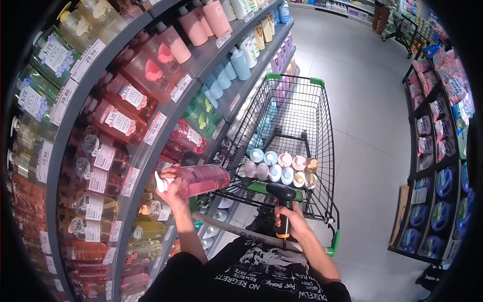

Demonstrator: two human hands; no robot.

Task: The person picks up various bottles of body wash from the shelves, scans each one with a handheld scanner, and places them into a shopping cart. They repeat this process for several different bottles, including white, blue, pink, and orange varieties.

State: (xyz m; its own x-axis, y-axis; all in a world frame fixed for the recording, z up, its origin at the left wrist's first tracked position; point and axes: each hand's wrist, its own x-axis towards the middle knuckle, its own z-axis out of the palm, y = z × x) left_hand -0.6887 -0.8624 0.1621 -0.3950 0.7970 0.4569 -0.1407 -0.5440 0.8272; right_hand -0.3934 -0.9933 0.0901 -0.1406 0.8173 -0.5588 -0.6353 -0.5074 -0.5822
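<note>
My left hand (pixel 172 191) grips a pink pump bottle (pixel 198 180) near its white pump end. The bottle lies sideways, its base toward the shopping cart (pixel 297 121). My right hand (pixel 292 220) holds a black handheld scanner (pixel 283 201) with an orange band on its grip; the scanner's head sits just right of the bottle's base. Several bottles with blue, pink and beige caps (pixel 279 168) stand in rows at the near end of the cart.
Shelves of pink, green and amber bottles with price tags (pixel 126 131) rise on the left. Another shelf of packaged goods (pixel 443 141) lines the right. A tiled aisle (pixel 372 126) runs ahead, where a person (pixel 381 15) stands by a far cart.
</note>
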